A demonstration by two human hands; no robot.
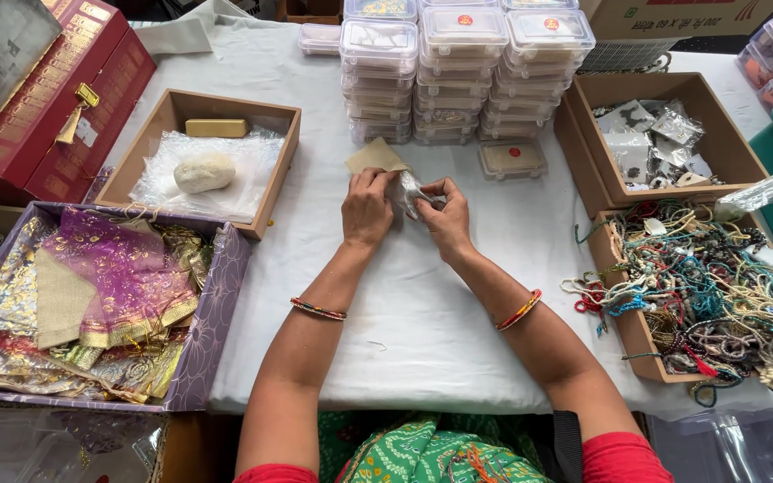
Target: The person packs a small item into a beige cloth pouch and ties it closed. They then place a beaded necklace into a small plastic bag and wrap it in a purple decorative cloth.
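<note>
Over the middle of the white-covered table [422, 304], my left hand [367, 207] and my right hand [446, 217] meet on a small clear plastic packet [411, 192]. My left hand also pinches a tan fabric pouch [374, 157] that sticks out past its fingers. My right hand's fingers grip the packet's right side. What is inside the packet is too small to tell. Each wrist wears coloured bangles.
A purple box [216, 295] of shiny fabric pouches sits at the left. A wooden tray [275, 170] holds a pale lump and a gold bar. Stacked clear lidded containers [462, 76] stand behind. Two brown boxes hold small packets [735, 134] and tangled bead strings [632, 331].
</note>
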